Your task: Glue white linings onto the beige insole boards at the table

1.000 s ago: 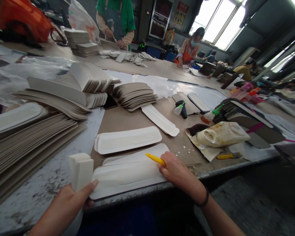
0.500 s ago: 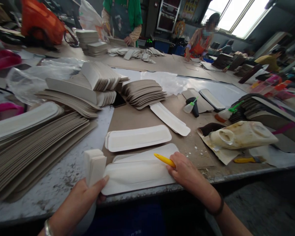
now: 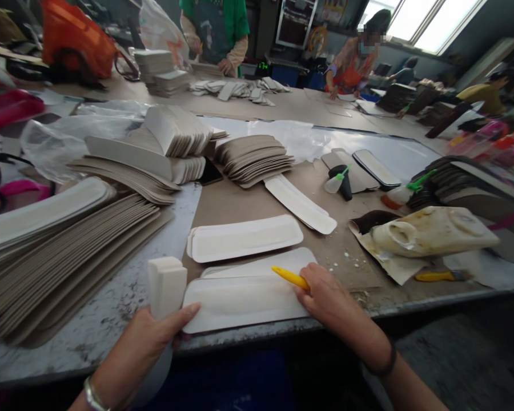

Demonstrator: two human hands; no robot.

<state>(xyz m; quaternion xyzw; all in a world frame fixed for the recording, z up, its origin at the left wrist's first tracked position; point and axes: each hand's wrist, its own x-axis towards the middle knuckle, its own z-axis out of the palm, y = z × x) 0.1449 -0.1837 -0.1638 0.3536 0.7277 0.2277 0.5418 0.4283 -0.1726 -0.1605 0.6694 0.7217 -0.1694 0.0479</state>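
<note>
My left hand (image 3: 148, 345) grips a stack of white padded pieces (image 3: 166, 285) standing on end at the table's near edge. Its thumb touches the left end of a long white padded piece (image 3: 244, 302) lying flat in front of me. My right hand (image 3: 328, 299) rests on the right end of that piece and holds a yellow-handled tool (image 3: 289, 277) pointing left. A second white piece (image 3: 259, 264) lies partly under the first, and another one (image 3: 244, 238) lies just beyond.
Stacks of grey card pieces (image 3: 68, 251) fill the left of the table; more stacks (image 3: 255, 160) sit further back. A dirty glue jug (image 3: 432, 231), a yellow brush (image 3: 439, 276) and squeeze bottles (image 3: 337, 181) lie to the right. Other people (image 3: 216, 28) work at the far side.
The view has shifted a little, so everything sits further right and lower. My hands keep the same hold on the stack, the flat piece and the yellow tool.
</note>
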